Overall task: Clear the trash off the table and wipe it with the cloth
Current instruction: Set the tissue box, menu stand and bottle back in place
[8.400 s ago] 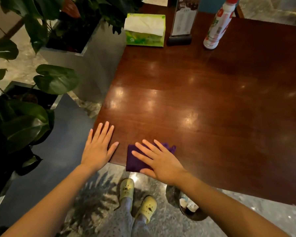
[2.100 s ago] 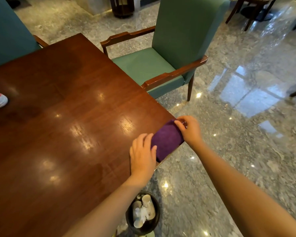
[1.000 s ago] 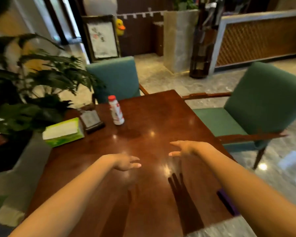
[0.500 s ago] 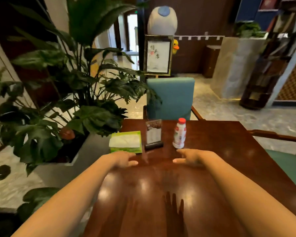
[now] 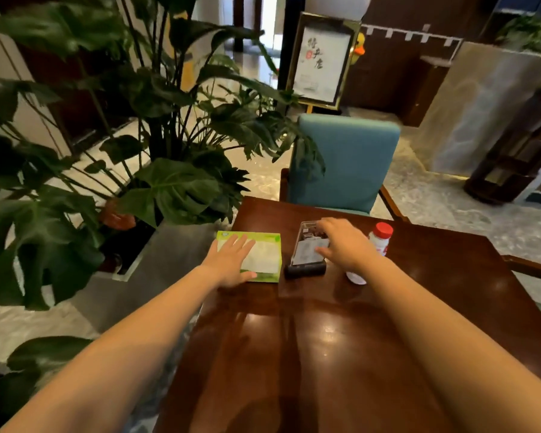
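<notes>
Plant [image 5: 156,151] leaves crowd the left side, their steel planter [image 5: 169,267] right beside the dark wooden table [image 5: 325,354] that fills the foreground; a blue chair [image 5: 344,164] stands at its far edge. The left hand [image 5: 231,260] lies flat on the green tissue box [image 5: 267,260], fingers straight and slightly spread. The right hand [image 5: 344,245] curls round the menu stand [image 5: 305,259] just beside the box, its wrist hiding part of the red-capped bottle [image 5: 381,235]

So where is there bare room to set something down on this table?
The near half of the table is bare wood. So is the right side past the bottle. The far left corner is crowded: tissue box, sign holder.
</notes>
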{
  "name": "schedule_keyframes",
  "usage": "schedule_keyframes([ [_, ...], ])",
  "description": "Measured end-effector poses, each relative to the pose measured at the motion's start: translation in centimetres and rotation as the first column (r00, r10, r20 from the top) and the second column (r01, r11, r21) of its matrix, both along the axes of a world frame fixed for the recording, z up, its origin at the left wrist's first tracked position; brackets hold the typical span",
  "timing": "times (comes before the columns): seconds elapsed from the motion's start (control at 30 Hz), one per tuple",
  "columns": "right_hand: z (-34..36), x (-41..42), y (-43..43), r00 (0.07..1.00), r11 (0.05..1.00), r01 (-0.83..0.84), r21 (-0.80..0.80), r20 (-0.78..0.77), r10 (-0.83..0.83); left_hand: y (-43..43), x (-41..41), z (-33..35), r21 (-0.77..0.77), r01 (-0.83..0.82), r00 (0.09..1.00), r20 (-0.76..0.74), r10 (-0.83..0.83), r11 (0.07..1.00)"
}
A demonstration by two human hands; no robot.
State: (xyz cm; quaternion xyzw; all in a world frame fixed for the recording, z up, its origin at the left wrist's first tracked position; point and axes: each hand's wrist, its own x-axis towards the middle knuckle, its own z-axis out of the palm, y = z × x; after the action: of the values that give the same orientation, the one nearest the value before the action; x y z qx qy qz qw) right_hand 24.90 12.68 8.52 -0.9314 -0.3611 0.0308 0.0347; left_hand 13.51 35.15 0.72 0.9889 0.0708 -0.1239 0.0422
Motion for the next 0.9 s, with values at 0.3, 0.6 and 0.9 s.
schedule_keyframes([
  [0.3,-2.1,5.6,2.5,0.993,0.988,-0.111,-0.103,0.028,0.115,1.2,5.8,-3.4,0.034,-0.016,0.999,-0.03,0.017,0.999],
  [0.6,-4.0,7.5,3.7,0.987,0.989,-0.098,-0.113,0.114,0.111,2.2,10.0,-5.8,0.129,0.062,0.988,-0.149,-0.042,0.99],
  [0.9,-4.7,7.5,3.6,0.991,0.996,-0.077,-0.043,0.105,0.081,3.3,10.8,-6.4,0.093,0.122,0.992,0.028,-0.125,0.988],
])
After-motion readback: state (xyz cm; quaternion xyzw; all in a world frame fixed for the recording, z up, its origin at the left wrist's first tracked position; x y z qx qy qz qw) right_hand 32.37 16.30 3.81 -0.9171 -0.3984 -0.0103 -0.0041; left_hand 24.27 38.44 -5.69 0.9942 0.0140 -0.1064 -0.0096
